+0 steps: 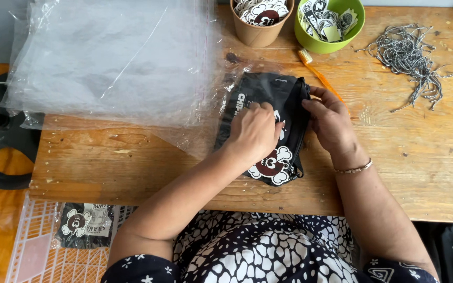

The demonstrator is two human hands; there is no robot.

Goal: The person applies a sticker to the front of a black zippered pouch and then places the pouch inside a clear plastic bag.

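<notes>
Beneath both grips, the black folded garment (268, 123) with a skull-and-bone print lies lengthwise away from the person on the desk (405, 157), left hand (255, 131) pressing it closed-fingered, right hand (331, 120) pinching its edge.

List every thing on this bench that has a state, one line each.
Black garment: folded, flat on the table, partly under clear plastic.
Left hand: pressing down on the garment.
Right hand: pinching the garment's right edge.
Plastic bags: stacked, empty.
Paper cup: upright, full of stickers.
Green bowl: upright, holding tags.
Toothbrush: lying flat.
Cords: loose pile.
</notes>
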